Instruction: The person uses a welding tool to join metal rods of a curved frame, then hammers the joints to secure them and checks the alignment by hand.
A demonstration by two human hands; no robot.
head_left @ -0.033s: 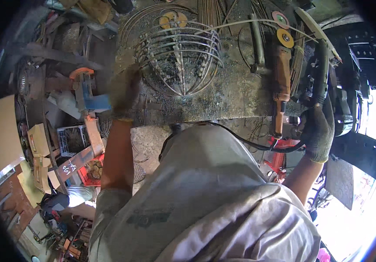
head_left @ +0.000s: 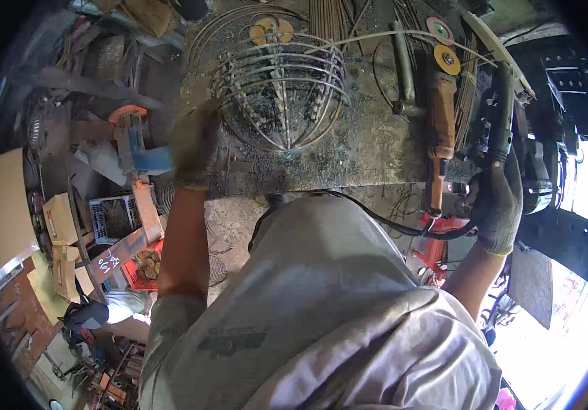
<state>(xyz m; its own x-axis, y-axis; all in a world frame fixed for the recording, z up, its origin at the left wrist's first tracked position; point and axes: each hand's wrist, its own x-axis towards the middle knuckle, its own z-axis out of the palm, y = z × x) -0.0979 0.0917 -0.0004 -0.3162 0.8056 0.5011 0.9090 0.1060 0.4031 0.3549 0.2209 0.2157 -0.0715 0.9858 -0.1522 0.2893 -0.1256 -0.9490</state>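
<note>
A round cage of bent metal rods (head_left: 282,80) stands on the dark worktop (head_left: 369,160), its ribs meeting at a near point. At its left rim is my gloved left hand (head_left: 197,140), dark and blurred; its fingers cannot be made out, nor whether they grip the rim. Over on the right, my right hand (head_left: 498,198) in a grey knit glove is closed around the lower end of a grey-green welding electrode holder (head_left: 502,113). From the holder's top a long thin welding rod (head_left: 403,32) reaches left, its tip at the cage's upper rings.
Between cage and right hand lie an angle grinder (head_left: 440,116) with a yellow disc and a hammer (head_left: 405,72). Loose rods (head_left: 327,19) lie behind the cage. A black cable (head_left: 383,222) runs past my body. Left of the worktop stands a blue-and-orange clamp (head_left: 145,156).
</note>
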